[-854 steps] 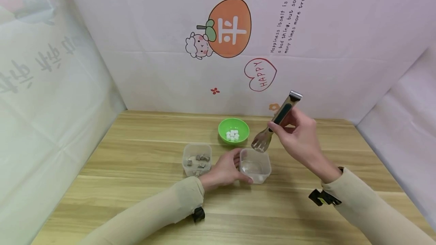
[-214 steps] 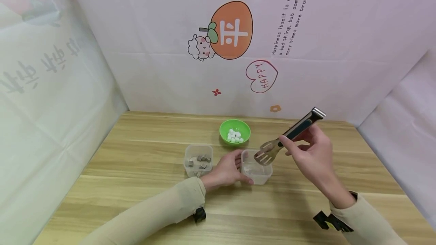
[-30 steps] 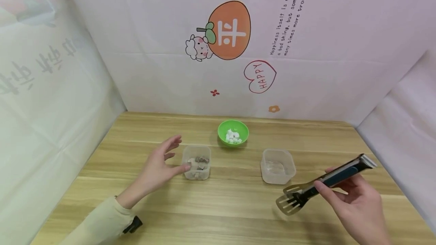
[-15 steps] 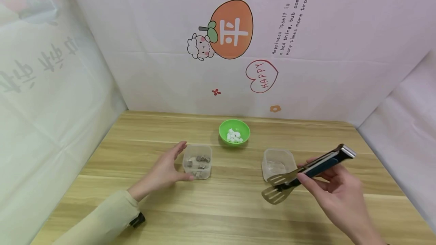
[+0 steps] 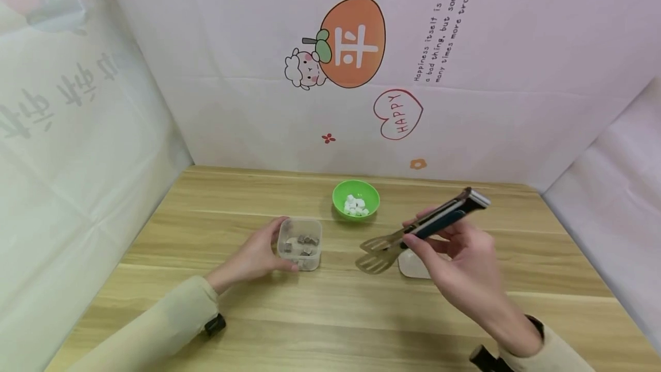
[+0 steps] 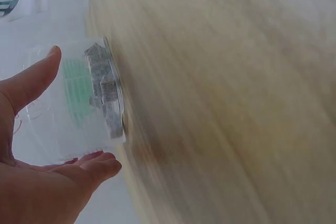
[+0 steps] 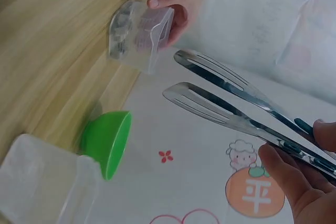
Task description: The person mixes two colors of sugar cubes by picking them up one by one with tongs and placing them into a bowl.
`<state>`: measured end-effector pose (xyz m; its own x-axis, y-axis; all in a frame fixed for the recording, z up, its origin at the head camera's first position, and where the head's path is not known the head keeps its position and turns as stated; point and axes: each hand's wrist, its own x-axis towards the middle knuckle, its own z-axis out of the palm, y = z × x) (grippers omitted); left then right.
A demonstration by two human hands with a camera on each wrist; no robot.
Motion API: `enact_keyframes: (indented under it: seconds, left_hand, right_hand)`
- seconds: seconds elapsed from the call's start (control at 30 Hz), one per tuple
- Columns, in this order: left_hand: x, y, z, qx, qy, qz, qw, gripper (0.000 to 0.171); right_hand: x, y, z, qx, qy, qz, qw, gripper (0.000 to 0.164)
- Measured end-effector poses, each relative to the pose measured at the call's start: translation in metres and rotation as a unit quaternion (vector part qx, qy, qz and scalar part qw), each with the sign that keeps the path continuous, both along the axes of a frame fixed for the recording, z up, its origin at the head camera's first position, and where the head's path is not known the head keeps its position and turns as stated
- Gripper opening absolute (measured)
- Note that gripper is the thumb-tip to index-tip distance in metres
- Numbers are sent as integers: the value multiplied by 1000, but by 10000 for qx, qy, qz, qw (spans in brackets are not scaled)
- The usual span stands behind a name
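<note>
Above one wood-grained bench [image 5: 330, 320], my right grip [image 5: 467, 263] holds one pair of slotted metal tongs [image 5: 439, 223]; my left grip [image 5: 258, 252] clasps one of two clear plastic boxes [image 5: 312, 265], grey cubes [image 5: 308, 240] inside; one round green bowl [image 5: 339, 197] cradles white cubes [image 5: 355, 206].

Left grip [image 5: 256, 252] cupped low; right grip [image 5: 465, 260] raised, pinching.

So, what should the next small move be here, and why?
I'd probably shift the silver slotted metal tongs left, over the clear square plastic container of small grey cubes: the left grip is round that container, while the right grip holds the tongs to its right, tips parted with nothing between them.
</note>
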<state>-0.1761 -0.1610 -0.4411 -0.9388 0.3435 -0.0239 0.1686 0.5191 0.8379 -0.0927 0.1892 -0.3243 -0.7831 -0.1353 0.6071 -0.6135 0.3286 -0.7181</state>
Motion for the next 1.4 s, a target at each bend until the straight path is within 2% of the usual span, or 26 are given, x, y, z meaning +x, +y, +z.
enact_keyframes:
  seconds: [0.13,0.3,0.5,0.73,1.1,1.27,1.4]
  left_hand:
    - [-2,0,-1,144,-50,10,9999,111]
    - [-3,-1,-2,306,-66,-76,9995,112]
    - [-6,0,-5,475,-85,-146,9987,110]
    - [-6,0,-5,467,-45,-163,9988,109]
    - [-7,-2,-6,547,95,-317,9980,98]
    - [-7,-3,-6,567,42,-307,9979,95]
    - [-7,-2,-5,605,-51,-276,9978,97]
  right_hand:
    - [-15,-19,3,-312,35,409,9987,34]
    - [-33,-40,3,-362,53,783,9963,27]
    - [-50,-62,-2,-129,-241,839,9961,23]
    - [-73,-86,-15,223,1,1150,9931,29]
    - [-96,-115,-31,1031,149,1747,9791,30]
    - [-104,-126,-37,1284,367,2111,9683,30]
    - [-107,-132,-40,1470,426,2160,9643,28]
